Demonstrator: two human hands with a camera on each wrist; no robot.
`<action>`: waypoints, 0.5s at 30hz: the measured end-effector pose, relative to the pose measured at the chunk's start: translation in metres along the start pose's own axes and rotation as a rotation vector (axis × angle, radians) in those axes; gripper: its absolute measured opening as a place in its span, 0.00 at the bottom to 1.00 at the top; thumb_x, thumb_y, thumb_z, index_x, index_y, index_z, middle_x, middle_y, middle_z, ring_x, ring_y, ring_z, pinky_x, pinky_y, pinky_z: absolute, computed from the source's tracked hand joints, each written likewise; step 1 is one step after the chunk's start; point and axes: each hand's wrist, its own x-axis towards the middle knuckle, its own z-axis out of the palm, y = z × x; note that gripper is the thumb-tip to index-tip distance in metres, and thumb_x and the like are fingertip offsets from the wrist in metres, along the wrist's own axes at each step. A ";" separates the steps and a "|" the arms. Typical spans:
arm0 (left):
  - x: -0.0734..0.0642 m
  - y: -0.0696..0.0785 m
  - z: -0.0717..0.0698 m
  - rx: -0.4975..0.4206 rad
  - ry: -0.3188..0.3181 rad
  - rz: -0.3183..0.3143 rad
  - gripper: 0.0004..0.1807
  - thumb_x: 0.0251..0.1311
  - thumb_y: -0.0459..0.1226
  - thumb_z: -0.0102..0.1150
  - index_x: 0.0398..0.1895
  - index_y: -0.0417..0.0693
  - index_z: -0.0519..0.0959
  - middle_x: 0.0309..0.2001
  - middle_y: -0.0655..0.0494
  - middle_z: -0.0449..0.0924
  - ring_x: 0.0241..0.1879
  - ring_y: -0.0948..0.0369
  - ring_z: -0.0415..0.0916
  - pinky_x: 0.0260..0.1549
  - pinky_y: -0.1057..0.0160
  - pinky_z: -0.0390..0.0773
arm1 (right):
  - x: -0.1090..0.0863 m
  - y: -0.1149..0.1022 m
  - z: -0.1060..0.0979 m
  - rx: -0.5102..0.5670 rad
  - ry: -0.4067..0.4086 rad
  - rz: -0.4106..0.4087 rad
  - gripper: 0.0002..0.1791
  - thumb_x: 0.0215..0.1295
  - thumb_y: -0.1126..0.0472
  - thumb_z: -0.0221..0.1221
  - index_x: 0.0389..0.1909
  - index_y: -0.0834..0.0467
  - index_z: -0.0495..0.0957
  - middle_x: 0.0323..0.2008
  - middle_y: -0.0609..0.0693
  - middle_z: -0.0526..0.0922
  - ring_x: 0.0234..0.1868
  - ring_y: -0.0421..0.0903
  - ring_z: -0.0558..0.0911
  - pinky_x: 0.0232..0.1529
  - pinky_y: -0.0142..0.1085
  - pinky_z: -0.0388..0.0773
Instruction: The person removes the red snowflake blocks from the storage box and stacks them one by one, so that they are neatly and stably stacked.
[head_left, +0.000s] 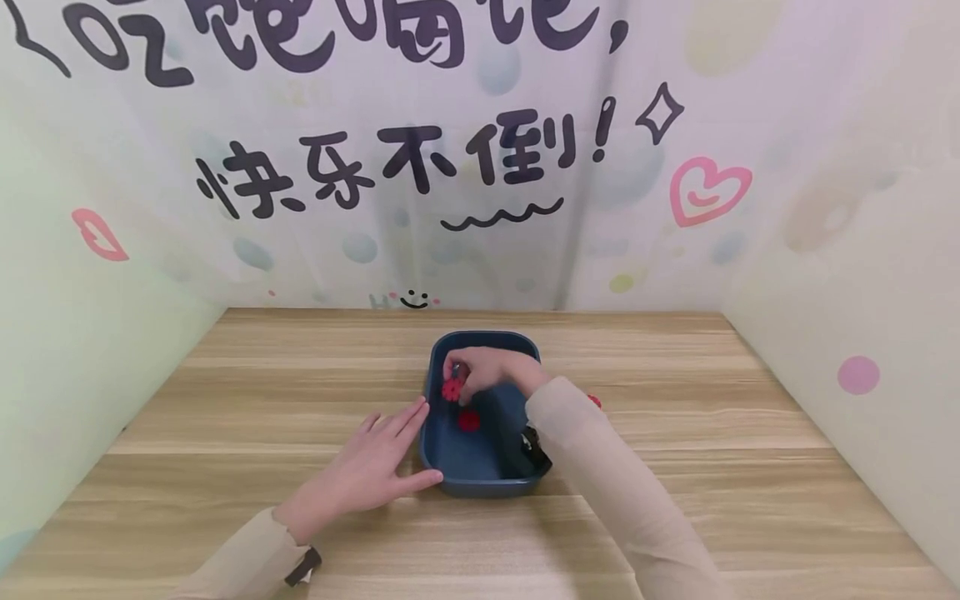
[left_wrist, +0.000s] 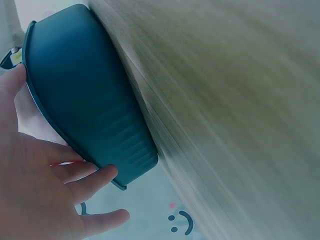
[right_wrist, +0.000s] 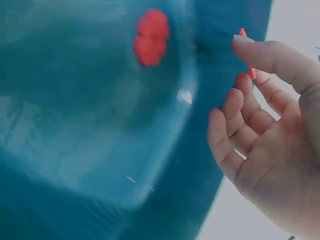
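Observation:
A deep blue plastic bin point(head_left: 491, 488) stands on the table. Inside it, my right hand point(head_left: 483, 369) pinches a red flower-shaped disc point(head_left: 452, 389) between thumb and fingers; the right wrist view catches this disc edge-on. On the bin's floor below lies a second red flower-shaped disc point(head_left: 469, 421), blurred in the right wrist view. Against the left side of the bin rests my left hand point(head_left: 371, 467), its fingers straight and touching the rim. In the left wrist view the left thumb also meets the rim, and the fingers are spread along the bin's outer wall.
A bit of another red piece point(head_left: 595, 401) shows on the wooden table point(head_left: 712, 450) to the right of the bin, mostly hidden by my right sleeve point(head_left: 622, 492). A printed cloth wall point(head_left: 322, 250) closes the table's far side, and pale walls flank it.

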 end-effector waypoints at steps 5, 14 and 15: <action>-0.001 0.000 0.000 0.007 0.010 0.010 0.49 0.50 0.68 0.38 0.64 0.39 0.56 0.65 0.48 0.52 0.60 0.54 0.57 0.53 0.42 0.53 | -0.012 0.001 -0.019 -0.025 0.059 -0.032 0.18 0.48 0.67 0.64 0.38 0.55 0.69 0.30 0.50 0.74 0.31 0.45 0.74 0.33 0.33 0.71; -0.001 0.001 0.000 -0.001 0.005 -0.001 0.49 0.50 0.68 0.39 0.65 0.39 0.55 0.65 0.49 0.52 0.61 0.54 0.55 0.54 0.43 0.53 | -0.037 0.027 -0.035 0.014 0.118 -0.098 0.19 0.48 0.70 0.63 0.40 0.59 0.67 0.29 0.52 0.73 0.30 0.46 0.72 0.31 0.33 0.71; -0.001 0.001 0.000 0.001 0.004 -0.002 0.49 0.50 0.68 0.39 0.65 0.39 0.55 0.65 0.49 0.52 0.61 0.54 0.55 0.54 0.43 0.53 | -0.039 0.031 -0.035 0.016 0.125 -0.108 0.19 0.48 0.70 0.63 0.40 0.59 0.67 0.29 0.52 0.73 0.30 0.46 0.72 0.31 0.33 0.72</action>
